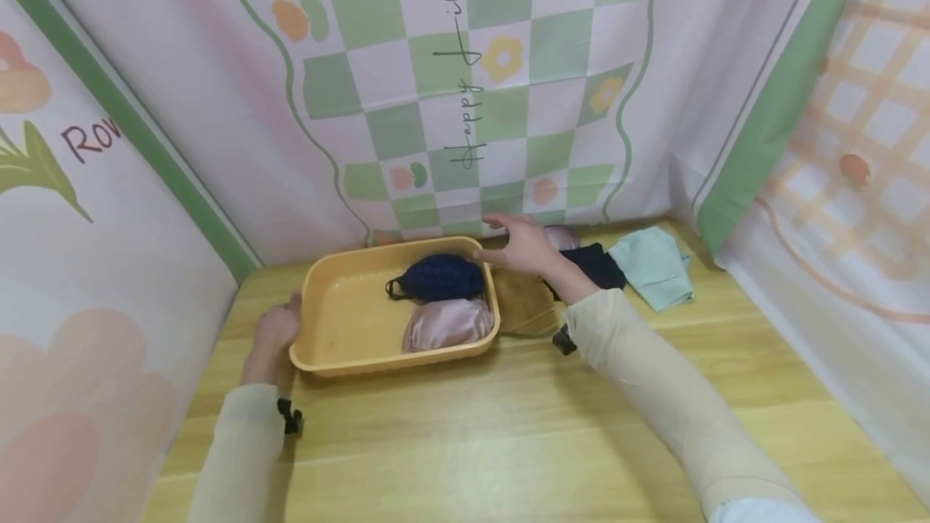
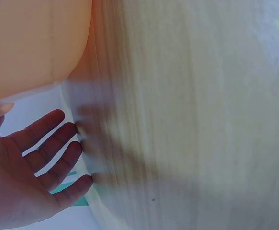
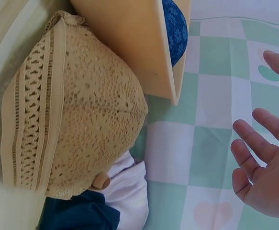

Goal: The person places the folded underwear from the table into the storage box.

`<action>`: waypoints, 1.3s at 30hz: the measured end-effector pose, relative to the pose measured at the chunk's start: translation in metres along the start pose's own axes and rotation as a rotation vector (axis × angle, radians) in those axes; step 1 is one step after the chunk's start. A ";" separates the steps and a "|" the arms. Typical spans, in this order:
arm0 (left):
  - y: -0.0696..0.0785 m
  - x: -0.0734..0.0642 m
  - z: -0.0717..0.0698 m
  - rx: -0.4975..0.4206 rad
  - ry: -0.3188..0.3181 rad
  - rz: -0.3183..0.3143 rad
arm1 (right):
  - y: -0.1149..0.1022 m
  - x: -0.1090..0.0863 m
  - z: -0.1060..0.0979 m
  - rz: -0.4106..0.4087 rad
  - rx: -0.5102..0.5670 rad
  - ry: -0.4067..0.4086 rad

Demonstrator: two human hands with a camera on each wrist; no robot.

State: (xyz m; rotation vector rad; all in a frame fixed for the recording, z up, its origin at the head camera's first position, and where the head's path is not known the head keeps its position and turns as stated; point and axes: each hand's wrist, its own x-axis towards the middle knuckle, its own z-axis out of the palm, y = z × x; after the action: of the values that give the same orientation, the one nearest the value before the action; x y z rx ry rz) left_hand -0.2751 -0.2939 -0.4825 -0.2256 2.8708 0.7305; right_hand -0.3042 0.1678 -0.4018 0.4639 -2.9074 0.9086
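A yellow plastic tray point(image 1: 356, 329) sits on the table, with a folded navy bra point(image 1: 439, 278) and a folded pink satin bra point(image 1: 449, 324) at its right end. At the tray's left end is my left hand point(image 1: 278, 325); in the left wrist view its fingers point(image 2: 58, 165) are spread and nearly straight, with the thumb by the rim. My right hand point(image 1: 525, 247) hovers over the tray's right rim, fingers apart and holding nothing. Below it a tan lace bra point(image 3: 91, 105) lies folded against the tray's outer right side.
Right of the tan bra lie a black cloth item point(image 1: 597, 265) and a mint-green cloth item point(image 1: 656, 266). A pale pink satin item point(image 1: 562, 237) is partly hidden behind my right hand. Printed curtains point(image 1: 501, 127) stand along the table's back and sides.
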 end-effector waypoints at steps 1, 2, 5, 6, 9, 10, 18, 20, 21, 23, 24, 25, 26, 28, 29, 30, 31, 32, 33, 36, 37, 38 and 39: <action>0.000 0.000 0.000 0.004 0.002 0.003 | 0.001 0.000 -0.001 -0.003 0.002 0.001; 0.000 0.000 0.000 0.005 0.003 0.004 | 0.002 -0.001 -0.001 -0.004 0.003 0.001; 0.001 -0.001 0.000 0.010 0.008 0.006 | 0.006 -0.003 -0.004 -0.006 0.011 -0.004; 0.001 -0.001 0.000 0.008 0.009 0.003 | 0.006 -0.003 -0.005 -0.006 0.015 -0.006; 0.001 -0.002 0.000 0.005 0.008 -0.004 | 0.008 -0.008 -0.009 0.000 0.030 -0.012; 0.000 -0.002 -0.001 0.003 0.006 -0.006 | 0.008 -0.010 -0.010 0.003 0.032 -0.010; -0.002 0.001 0.000 0.011 0.020 0.009 | 0.014 -0.019 -0.019 0.010 -0.023 0.025; -0.002 0.001 0.000 0.008 0.023 0.010 | 0.016 -0.021 -0.021 0.001 -0.021 0.035; -0.002 0.001 -0.001 0.008 0.023 0.007 | 0.017 -0.022 -0.022 0.000 -0.020 0.037; -0.001 0.000 -0.001 0.009 0.014 0.001 | 0.019 -0.024 -0.022 0.006 -0.018 0.036; -0.001 0.000 -0.001 0.008 0.012 -0.001 | 0.019 -0.025 -0.022 0.011 -0.019 0.035; -0.001 0.000 -0.002 0.006 0.010 -0.003 | 0.020 -0.026 -0.022 0.015 -0.020 0.034; -0.001 0.000 -0.001 0.009 0.010 -0.003 | 0.020 -0.027 -0.023 0.021 -0.017 0.032; -0.002 0.000 0.000 0.013 0.011 -0.001 | 0.021 -0.029 -0.023 0.030 -0.007 0.025; -0.003 0.000 0.000 0.016 0.016 0.004 | 0.022 -0.030 -0.024 0.034 -0.002 0.022; -0.003 0.000 0.001 0.018 0.019 0.006 | 0.023 -0.031 -0.024 0.041 0.004 0.021; -0.003 0.000 0.001 0.020 0.023 0.010 | 0.024 -0.032 -0.025 0.048 0.010 0.022; -0.004 0.001 0.001 0.023 0.026 0.014 | 0.025 -0.032 -0.025 0.052 0.014 0.022; -0.003 0.000 0.001 0.023 0.029 0.016 | 0.027 -0.033 -0.026 0.057 0.015 0.023; -0.003 0.000 0.001 0.015 0.031 0.012 | 0.031 -0.034 -0.029 0.078 0.013 0.027; -0.003 0.000 0.001 0.010 0.028 0.008 | 0.032 -0.034 -0.030 0.084 0.009 0.026; -0.002 0.000 0.000 0.008 0.025 0.004 | 0.034 -0.035 -0.032 0.090 0.010 0.024; -0.002 0.000 0.000 0.008 0.023 0.005 | 0.035 -0.035 -0.033 0.096 0.010 0.022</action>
State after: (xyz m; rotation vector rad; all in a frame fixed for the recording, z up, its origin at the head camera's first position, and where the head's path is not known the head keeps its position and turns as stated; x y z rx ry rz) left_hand -0.2747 -0.2957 -0.4832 -0.2278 2.8966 0.7226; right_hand -0.2822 0.2231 -0.3987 0.3148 -2.9286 0.9346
